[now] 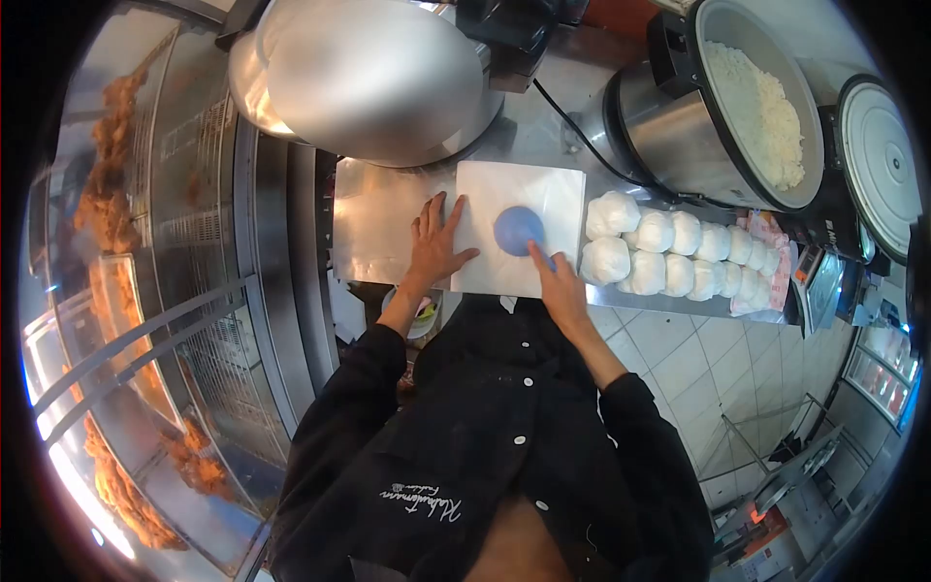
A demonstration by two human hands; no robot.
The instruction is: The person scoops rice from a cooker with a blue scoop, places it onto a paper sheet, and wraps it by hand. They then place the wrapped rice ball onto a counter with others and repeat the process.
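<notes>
A sheet of white paper (pixel 485 262) lies on the metal counter in front of me. My left hand (pixel 436 242) rests with spread fingers at the paper's left edge and holds nothing. On the paper sits a round blue thing (pixel 519 231), which looks like a scoop or shallow bowl. My right hand (pixel 560 286) is closed at its lower right side, on what seems to be its handle. To the right, several round white wrapped bundles (pixel 648 233) stand in two rows.
A large steel bowl (pixel 378 78) stands at the back left. A cooker of white rice (pixel 756 116) is at the back right, with a black cable (pixel 592 145) before it. Its lid (pixel 878 160) lies farther right. Racks with fried food (pixel 112 165) are at the left.
</notes>
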